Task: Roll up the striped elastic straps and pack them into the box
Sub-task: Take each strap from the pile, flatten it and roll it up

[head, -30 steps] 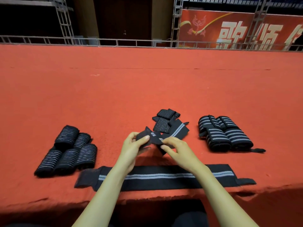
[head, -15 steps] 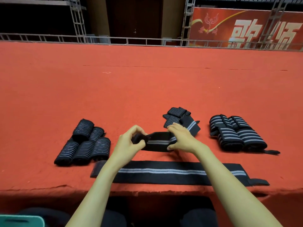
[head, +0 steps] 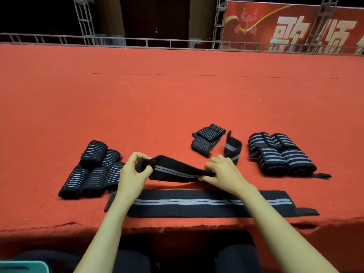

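Both grips are closed on one striped strap (head: 177, 171): the left hand (head: 134, 172) pinches its end and the right hand (head: 222, 170) pinches farther along, holding it above the desk (head: 177, 95) near the front edge. Rolling seems barely begun; the next move calls for curling that end tightly inward.

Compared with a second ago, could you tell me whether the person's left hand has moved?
Yes: the left hand, pinching the black grey-striped strap, has shifted left, towards the rolled striped straps.

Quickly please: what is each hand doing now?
Left hand: pinches one end of the black grey-striped elastic strap.
Right hand: grips that strap further along.
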A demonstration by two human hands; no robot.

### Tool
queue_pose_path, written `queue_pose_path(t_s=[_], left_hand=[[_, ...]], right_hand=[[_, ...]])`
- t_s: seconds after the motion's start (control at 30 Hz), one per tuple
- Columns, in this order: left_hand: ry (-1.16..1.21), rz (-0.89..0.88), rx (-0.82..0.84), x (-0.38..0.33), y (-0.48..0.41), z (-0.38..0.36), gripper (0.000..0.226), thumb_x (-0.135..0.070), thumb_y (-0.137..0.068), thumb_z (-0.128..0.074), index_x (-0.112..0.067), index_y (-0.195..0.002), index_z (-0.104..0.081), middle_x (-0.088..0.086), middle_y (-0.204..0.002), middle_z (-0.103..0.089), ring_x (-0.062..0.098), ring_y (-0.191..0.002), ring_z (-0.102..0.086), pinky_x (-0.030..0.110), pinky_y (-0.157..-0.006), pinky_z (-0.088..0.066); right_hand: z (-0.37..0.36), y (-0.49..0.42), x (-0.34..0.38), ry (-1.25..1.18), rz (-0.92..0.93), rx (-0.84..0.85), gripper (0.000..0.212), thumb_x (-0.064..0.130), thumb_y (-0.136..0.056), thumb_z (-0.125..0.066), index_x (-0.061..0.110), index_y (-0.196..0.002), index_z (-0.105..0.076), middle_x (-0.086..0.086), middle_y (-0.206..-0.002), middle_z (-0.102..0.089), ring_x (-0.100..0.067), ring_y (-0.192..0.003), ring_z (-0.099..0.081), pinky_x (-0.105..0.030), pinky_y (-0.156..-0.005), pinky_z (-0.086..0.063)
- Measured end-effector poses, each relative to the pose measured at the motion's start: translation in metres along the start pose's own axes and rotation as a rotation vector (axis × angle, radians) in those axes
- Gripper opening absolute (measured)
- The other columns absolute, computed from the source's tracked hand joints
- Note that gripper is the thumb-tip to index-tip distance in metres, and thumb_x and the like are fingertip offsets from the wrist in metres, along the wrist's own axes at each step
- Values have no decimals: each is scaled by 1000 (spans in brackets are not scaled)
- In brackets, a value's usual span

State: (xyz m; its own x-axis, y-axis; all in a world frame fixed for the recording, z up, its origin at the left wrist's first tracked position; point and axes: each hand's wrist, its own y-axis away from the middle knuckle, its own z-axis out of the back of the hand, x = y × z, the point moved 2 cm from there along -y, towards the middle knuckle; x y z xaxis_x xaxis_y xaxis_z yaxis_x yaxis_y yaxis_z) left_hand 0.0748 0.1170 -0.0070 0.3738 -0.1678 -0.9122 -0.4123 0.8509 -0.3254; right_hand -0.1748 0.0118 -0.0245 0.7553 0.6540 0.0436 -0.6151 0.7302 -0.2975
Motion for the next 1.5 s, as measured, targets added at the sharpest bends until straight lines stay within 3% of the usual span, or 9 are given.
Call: queue_pose_path(t_s=[0.17, 0.43, 0.73, 0.83, 0.93, 1.07, 1.17, 1.33, 1.5], left_hand=[[-40, 45, -132, 11, 3, 11, 21, 4, -79, -61, -14, -89, -56, -8, -87, -61, 0, -80, -55, 2, -70, -37], [-153, 62, -84, 29, 6, 15, 20, -9, -83, -67, -25, -88, -57, -9, -88, -63, 16, -89, -59, 24, -81, -44], [-229, -32, -81, 28, 16, 16, 25, -2, -76, -72, -20, -75, -56, -1, -87, -62, 17, -85, -57, 22, -76, -37], [-358, -85, -191, 29, 24, 22, 25, 3, -72, -73, -18, -74, -60, 6, -101, -58, 24, -101, -51, 16, -86, -29], [-332, -30, -257, 31, 33, 27, 20, 0, -73, -74, -18, -75, -66, 11, -119, -49, 25, -116, -42, 7, -96, -19], [-59, 61, -171, 36, 41, 30, 25, 0, -75, -74, -23, -73, -65, 4, -129, -38, 10, -94, -57, 29, -95, -40], [29, 84, -179, 41, 43, 38, 23, 1, -75, -74, -20, -74, -66, 1, -129, -42, 13, -104, -59, 28, -94, -41], [105, -12, -154, 40, 51, 47, 32, 15, -77, -61, -17, -84, -62, 4, -117, -58, 17, -113, -56, 29, -98, -44], [274, 63, -214, 44, 54, 46, 8, -11, -83, -64, -18, -86, -60, -4, -106, -64, 14, -109, -57, 21, -92, -43]], right_hand=[[-6, 15, -46, 69, -285, 173, 33, 31, -85, -62, 21, -116, -60, -3, -118, -51, -26, -117, -44, -35, -93, -41], [-5, 44, -71, 98, -481, -15, 27, 20, -93, -49, 21, -114, -66, 0, -114, -65, -23, -115, -53, -45, -105, -27], [15, 73, -26, 121, -339, -303, 28, 26, -79, -47, 19, -85, -73, 1, -67, -62, -27, -67, -63, -39, -72, -44], [11, 89, -11, 25, -237, -191, 16, 18, -75, -60, 18, -84, -73, 0, -71, -62, -27, -69, -64, -34, -61, -48], [5, 101, -3, -151, -229, 11, 17, 25, -85, -62, 21, -101, -67, 7, -99, -61, -15, -98, -57, -28, -78, -43], [5, 103, -6, -498, -217, 166, 43, 52, -72, -75, 22, -98, -56, 9, -118, -48, -7, -120, -36, -24, -103, -29], [3, 94, -13, -550, -294, 312, 56, 62, -58, -77, 26, -93, -51, 14, -133, -39, -7, -142, -9, -41, -117, -8], [5, 84, -15, -527, -327, 385, 59, 58, -56, -81, 27, -93, -46, 9, -134, -43, -10, -136, -24, -52, -116, 6], [3, 84, -14, -497, -298, 321, 74, 64, -51, -81, 37, -108, -42, 19, -116, -42, -2, -120, -30, -53, -117, 0]])
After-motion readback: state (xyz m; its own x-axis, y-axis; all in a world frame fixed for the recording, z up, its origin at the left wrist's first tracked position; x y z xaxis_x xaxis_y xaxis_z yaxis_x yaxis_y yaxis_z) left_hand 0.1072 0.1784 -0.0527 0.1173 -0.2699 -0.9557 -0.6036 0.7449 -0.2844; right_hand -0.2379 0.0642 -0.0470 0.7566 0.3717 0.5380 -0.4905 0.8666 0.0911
